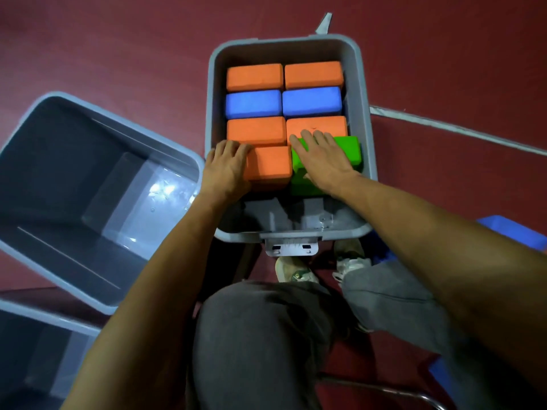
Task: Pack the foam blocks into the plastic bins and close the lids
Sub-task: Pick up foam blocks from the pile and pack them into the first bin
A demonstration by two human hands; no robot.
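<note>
Nearest to us, our knees in grey trousers (260, 335) sit just behind the grey rectangular plastic bin (367, 137) on the dark red floor (118, 39), its near end bare where a clear latch tab (291, 247) hangs off the rim. Just beyond that gap, our left hand (225, 170) lies flat with fingers spread on the left end of an orange foam block (270, 165), and our right hand (324, 156) presses open-palmed on a green foam block (346, 149); neither hand is closed around anything. The green block sits high and seems tilted, though our hand hides much of it, so we cannot be sure it has seated. Both blocks run with their long axis left to right, matching the rows farther in: two orange blocks (256, 131), two blue blocks (253, 104), two more orange blocks (254, 76).

The move ahead likely turns on the green block, directly under the right hand, needing a push down and away to level with its orange neighbour touching on the left. To the left lies a second open grey bin (59, 179), empty.
</note>
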